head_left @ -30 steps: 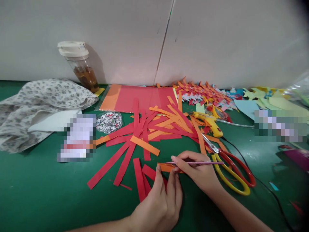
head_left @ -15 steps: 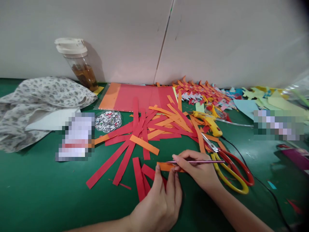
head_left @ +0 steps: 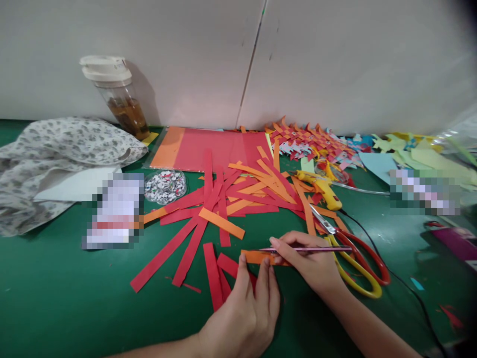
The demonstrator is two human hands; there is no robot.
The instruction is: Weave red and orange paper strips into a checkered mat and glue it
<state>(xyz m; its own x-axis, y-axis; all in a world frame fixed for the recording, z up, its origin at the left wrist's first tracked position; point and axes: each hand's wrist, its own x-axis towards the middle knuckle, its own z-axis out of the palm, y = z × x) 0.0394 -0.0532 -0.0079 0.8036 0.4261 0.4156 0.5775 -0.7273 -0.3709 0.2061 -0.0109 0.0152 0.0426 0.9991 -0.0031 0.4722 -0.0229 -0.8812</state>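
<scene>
An orange paper strip [head_left: 254,256] lies flat on the green table near the front middle. My left hand [head_left: 249,311] presses on it with spread fingertips, its thumb side at the strip's left end. My right hand [head_left: 311,261] is closed on a thin pink pen-like tool [head_left: 320,249], whose tip rests at the strip's upper edge. Red paper strips [head_left: 213,276] lie partly under my left hand. Behind is a pile of red and orange strips [head_left: 257,191]. Scissors [head_left: 348,248] with red and yellow handles lie just right of my right hand.
A yellow glue gun [head_left: 324,191] trails a black cord down the right side. A dish of googly eyes [head_left: 166,186], a blurred-out phone-like object [head_left: 114,211], patterned cloth [head_left: 70,144] and a bottle [head_left: 126,107] stand or lie left. Woven paper pieces [head_left: 305,139] lie behind.
My right hand and the tool have shifted slightly right along the strip. My left hand keeps its place on the strip. The whole view has moved a little.
</scene>
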